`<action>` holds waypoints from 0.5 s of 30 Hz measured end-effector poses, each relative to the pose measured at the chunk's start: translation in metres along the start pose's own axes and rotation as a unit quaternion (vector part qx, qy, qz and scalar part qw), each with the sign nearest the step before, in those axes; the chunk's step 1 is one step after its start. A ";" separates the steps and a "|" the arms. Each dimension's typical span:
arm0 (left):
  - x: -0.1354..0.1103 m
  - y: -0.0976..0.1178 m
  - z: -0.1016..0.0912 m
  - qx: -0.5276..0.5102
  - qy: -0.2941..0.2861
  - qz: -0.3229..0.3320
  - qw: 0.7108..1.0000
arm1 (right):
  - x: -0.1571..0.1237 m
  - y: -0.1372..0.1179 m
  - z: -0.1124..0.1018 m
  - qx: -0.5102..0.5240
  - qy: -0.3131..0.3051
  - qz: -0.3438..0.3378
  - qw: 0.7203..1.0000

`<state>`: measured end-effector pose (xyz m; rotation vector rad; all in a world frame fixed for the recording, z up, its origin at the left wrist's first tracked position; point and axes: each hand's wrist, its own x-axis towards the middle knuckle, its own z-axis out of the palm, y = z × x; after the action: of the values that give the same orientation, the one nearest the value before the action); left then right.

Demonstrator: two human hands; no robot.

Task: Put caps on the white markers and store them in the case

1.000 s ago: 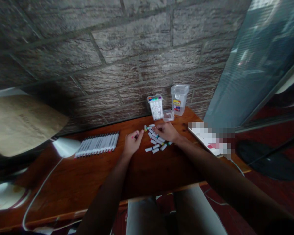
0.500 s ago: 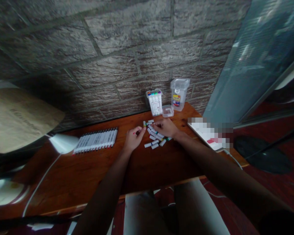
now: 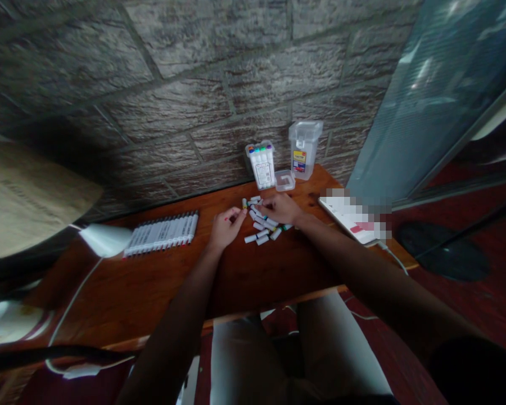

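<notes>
Several loose white markers with coloured caps [image 3: 261, 230] lie in a pile on the wooden desk [image 3: 160, 287]. My right hand [image 3: 280, 208] rests palm down on the pile's far side, fingers curled onto the markers. My left hand [image 3: 225, 225] sits just left of the pile, thumb and fingers pinched on a marker with a red end. A row of white markers [image 3: 162, 233] lies side by side further left. At the wall stand a clear box with markers upright in it [image 3: 260, 165] and an empty clear box [image 3: 302, 149], with a small clear lid [image 3: 285, 180] between them.
A stone-pattern wall [image 3: 194, 84] backs the desk. A white lamp head [image 3: 103, 239] with its cable and a brown paper bag [image 3: 25, 197] are at the left. A flat device [image 3: 354, 216] lies at the desk's right end. My knees show below the front edge.
The camera tilted down a little, so everything sits higher in the picture. My hands stay at the pile; the left hand's fingers closed tighter on the red-ended marker.
</notes>
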<state>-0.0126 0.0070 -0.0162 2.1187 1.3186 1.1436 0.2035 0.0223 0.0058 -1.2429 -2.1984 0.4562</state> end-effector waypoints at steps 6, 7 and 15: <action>-0.002 0.004 -0.002 0.001 0.020 0.014 1.000 | 0.000 0.000 -0.002 -0.006 -0.002 -0.005 1.000; -0.002 0.004 -0.003 -0.001 0.026 0.013 1.000 | 0.000 0.000 -0.002 -0.007 -0.002 -0.005 1.000; 0.000 0.005 0.000 -0.016 0.047 -0.004 0.999 | -0.002 -0.001 -0.001 -0.006 -0.005 0.001 1.000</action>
<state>-0.0102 0.0042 -0.0127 2.0580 1.3391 1.2678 0.2041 0.0205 0.0065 -1.2514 -2.2120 0.4517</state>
